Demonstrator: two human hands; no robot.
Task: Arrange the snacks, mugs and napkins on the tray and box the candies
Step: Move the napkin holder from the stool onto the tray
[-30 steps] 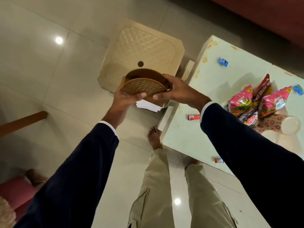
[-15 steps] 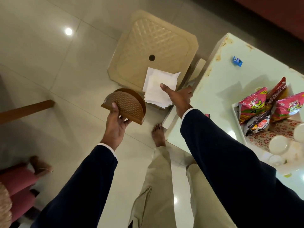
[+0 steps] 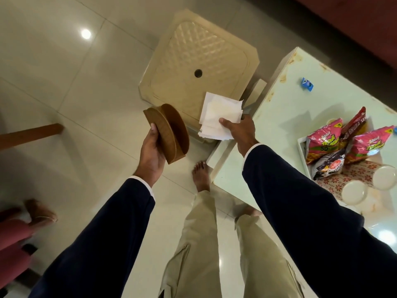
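The napkins (image 3: 219,116), earlier inside the brown holder (image 3: 167,132), are now out of it, pinched in the right hand (image 3: 238,131). The left hand (image 3: 151,154) alone now grips the holder, apart from the napkins.

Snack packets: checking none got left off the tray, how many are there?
4, all on the tray: left pink, red, right pink, dark in front. More may be hidden underneath.

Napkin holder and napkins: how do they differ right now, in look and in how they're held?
The napkin holder is brown, rigid and half-round; the napkins are white, thin and square-cornered. The left hand grips the holder, empty with its slot showing, while the right hand pinches the napkins as a loose, fanned stack. The holder hangs above the floor; the napkins show in front of the stool. Both are held up, neither on the tray.
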